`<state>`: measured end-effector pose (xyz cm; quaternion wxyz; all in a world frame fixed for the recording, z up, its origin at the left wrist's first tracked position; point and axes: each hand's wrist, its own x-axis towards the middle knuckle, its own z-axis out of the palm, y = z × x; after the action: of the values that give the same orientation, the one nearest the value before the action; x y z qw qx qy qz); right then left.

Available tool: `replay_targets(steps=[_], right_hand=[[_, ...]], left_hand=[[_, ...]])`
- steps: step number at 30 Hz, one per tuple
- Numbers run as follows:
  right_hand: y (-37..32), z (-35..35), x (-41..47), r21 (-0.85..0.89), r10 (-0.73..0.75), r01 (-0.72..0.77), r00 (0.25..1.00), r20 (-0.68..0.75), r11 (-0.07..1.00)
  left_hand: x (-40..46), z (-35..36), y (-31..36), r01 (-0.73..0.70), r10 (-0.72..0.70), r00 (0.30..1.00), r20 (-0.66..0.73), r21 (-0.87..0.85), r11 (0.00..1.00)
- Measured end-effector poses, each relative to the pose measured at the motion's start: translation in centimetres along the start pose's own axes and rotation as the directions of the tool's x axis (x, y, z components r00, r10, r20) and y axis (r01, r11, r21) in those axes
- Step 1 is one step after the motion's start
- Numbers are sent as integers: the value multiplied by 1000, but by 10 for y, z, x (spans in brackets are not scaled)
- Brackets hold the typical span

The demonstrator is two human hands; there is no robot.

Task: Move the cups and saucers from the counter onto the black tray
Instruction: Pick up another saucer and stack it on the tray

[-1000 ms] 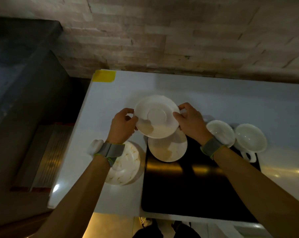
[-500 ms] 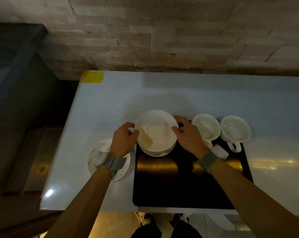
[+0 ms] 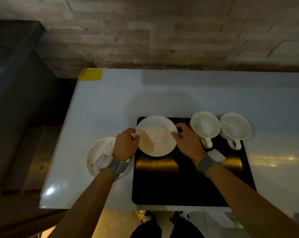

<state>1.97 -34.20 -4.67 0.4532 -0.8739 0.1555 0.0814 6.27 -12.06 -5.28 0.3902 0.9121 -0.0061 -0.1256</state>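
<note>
A white saucer point(image 3: 156, 135) sits at the far left corner of the black tray point(image 3: 188, 182), on top of a second saucer that it hides almost fully. My left hand point(image 3: 126, 146) grips its left rim and my right hand point(image 3: 188, 143) grips its right rim. Two white cups stand upright along the tray's far edge, handles toward me: one cup point(image 3: 205, 127) just right of my right hand, the other cup point(image 3: 235, 128) at the far right corner.
A white plate with gold marbling point(image 3: 100, 152) lies on the white counter point(image 3: 162, 97) left of the tray, partly under my left wrist. Yellow tape point(image 3: 91, 75) marks the counter's far left corner. A stone wall rises behind; the counter drops off at left and front.
Both hands lowered the top saucer toward me and down onto the saucer lying on the tray, which it now covers. The cups have not moved.
</note>
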Motion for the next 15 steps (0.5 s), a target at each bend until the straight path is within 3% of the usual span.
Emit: replay_targets(steps=[15], right_hand=[[15, 7, 3, 26, 15, -15, 1000, -10, 1000]], left_hand=[[0, 5, -3, 0, 0, 1000, -8, 20, 1000]])
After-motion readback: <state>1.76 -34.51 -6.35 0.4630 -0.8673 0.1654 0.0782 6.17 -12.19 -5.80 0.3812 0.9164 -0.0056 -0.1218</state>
